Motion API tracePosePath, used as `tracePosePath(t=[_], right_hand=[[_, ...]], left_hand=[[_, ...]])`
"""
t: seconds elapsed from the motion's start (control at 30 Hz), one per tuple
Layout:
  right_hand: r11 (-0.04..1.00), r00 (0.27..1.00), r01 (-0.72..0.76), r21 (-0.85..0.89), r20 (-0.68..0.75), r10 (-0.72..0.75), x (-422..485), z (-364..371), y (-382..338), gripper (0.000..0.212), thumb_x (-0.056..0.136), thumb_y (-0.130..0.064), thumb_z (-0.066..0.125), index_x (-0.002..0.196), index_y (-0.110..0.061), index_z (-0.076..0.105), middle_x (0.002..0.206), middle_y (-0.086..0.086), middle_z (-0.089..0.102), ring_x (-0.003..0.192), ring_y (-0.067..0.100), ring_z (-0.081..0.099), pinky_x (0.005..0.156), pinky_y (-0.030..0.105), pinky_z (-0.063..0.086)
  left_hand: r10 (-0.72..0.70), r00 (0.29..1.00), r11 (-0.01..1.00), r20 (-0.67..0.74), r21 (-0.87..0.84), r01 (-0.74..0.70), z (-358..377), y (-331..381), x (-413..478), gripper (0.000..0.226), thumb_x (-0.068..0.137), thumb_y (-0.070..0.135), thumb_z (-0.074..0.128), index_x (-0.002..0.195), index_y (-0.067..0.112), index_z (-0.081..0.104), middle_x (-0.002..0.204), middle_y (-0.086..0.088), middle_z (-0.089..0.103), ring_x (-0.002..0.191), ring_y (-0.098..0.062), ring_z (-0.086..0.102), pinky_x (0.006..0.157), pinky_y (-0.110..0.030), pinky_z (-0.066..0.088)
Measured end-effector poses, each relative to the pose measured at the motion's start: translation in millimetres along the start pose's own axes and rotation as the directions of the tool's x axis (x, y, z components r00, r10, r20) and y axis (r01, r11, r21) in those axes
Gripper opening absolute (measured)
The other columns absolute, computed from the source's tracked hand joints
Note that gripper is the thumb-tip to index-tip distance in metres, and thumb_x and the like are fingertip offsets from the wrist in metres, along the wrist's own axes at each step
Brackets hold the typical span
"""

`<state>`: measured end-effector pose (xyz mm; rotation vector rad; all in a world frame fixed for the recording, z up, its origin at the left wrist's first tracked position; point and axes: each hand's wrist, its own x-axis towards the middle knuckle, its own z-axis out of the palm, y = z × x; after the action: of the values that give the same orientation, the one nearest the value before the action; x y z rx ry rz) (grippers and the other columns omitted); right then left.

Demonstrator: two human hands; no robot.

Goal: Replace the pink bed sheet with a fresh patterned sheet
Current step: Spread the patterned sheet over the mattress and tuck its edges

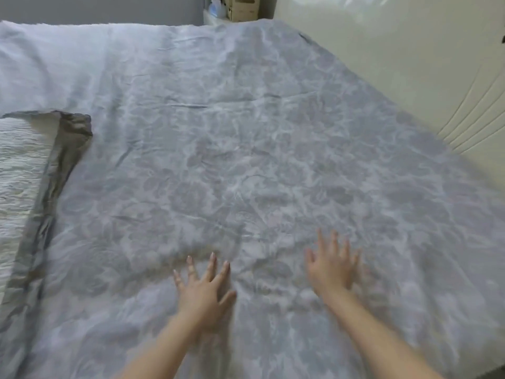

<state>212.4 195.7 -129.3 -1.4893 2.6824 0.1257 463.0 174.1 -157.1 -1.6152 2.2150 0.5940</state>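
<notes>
Currently both my hands lie flat on the patterned sheet (246,160), fingers spread, gripping nothing. My left hand (205,291) and my right hand (332,265) press side by side near the bed's near edge, the right slightly further forward. Both are blurred, so I cannot tell whether they are sliding or resting.

The sheet, pale blue-grey with a floral print, runs away from me; its long axis goes from my hands toward the far end of the bed. Wrinkles sit just ahead of both palms and across the middle. No pink sheet is visible.

To my left, the sheet's edge is folded back on itself as a darker band (54,187), leaving the white quilted mattress (19,165) bare beside it. My left hand is the nearer one to that fold, though well apart from it. Judgement: spreading is mostly done; that left edge needs pulling over next.

On the right, the sheet reaches the cream padded panel (410,64). Beyond the far edge stands a cardboard box (243,6); contents not visible. Beside it are blurred items, perhaps bottles.
</notes>
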Motion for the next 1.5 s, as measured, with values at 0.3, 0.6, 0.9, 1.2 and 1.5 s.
tracePosePath(t=[0.3, 0.6, 0.9, 1.2, 1.5], right_hand=[[0.951, 0.961, 0.27, -0.148, -0.025, -0.277, 193, 31, 206, 0.08, 0.079, -0.07, -0.006, 0.147, -0.041, 0.023, 0.157, -0.007, 0.019, 0.145, 0.014, 0.012, 0.113, 0.057, -0.002], [0.991, 0.974, -0.122, 0.048, -0.186, 0.129, 280, -2, 349, 0.054, 0.095, -0.046, 0.031, 0.144, -0.027, 0.038, 0.149, 0.017, 0.036, 0.137, 0.039, 0.029, 0.111, 0.06, 0.009], [0.94, 0.94, -0.339, -0.039, -0.051, 0.337, 258, 13, 537, 0.066, 0.091, -0.058, 0.018, 0.148, -0.026, 0.026, 0.154, 0.009, 0.027, 0.141, 0.027, 0.025, 0.109, 0.058, 0.019], [0.979, 0.979, 0.204, -0.017, -0.008, -0.204, 112, 14, 418, 0.056, 0.095, -0.05, 0.029, 0.145, -0.027, 0.036, 0.151, 0.011, 0.033, 0.139, 0.033, 0.03, 0.107, 0.062, 0.024], [0.182, 0.637, -0.69, 0.7, 0.468, 0.613, 22, 15, 415, 0.065, 0.099, -0.047, 0.031, 0.152, -0.024, 0.003, 0.157, 0.001, 0.019, 0.14, 0.022, 0.03, 0.112, 0.039, 0.03]], left_hand=[[-0.058, 0.974, 0.996, -0.218, -0.086, 0.04, -15, 162, 114, 0.083, 0.065, 0.069, -0.02, 0.144, 0.049, -0.004, 0.145, 0.017, -0.027, 0.141, -0.033, -0.024, 0.109, -0.055, -0.018], [0.217, 0.949, 0.969, -0.228, -0.063, -0.237, -36, 420, 232, 0.07, 0.075, 0.066, -0.013, 0.143, 0.053, -0.002, 0.156, 0.016, -0.01, 0.143, -0.03, -0.021, 0.111, -0.057, -0.016], [0.313, 0.917, 0.948, -0.248, 0.029, -0.316, -27, 485, 222, 0.059, 0.084, 0.065, -0.009, 0.141, 0.049, -0.011, 0.152, 0.015, -0.017, 0.141, -0.026, -0.025, 0.112, -0.052, -0.018], [0.86, 0.507, 0.501, -0.049, 0.258, -0.826, 7, 507, 119, 0.058, 0.091, 0.063, 0.032, 0.141, 0.034, 0.035, 0.153, 0.004, 0.027, 0.145, -0.029, 0.014, 0.109, -0.058, 0.01], [0.716, 0.645, 0.564, 0.267, 0.322, -0.76, 47, 424, 30, 0.134, 0.039, 0.081, 0.065, 0.149, 0.02, 0.019, 0.15, -0.028, 0.023, 0.137, -0.049, 0.019, 0.101, -0.072, 0.019]])
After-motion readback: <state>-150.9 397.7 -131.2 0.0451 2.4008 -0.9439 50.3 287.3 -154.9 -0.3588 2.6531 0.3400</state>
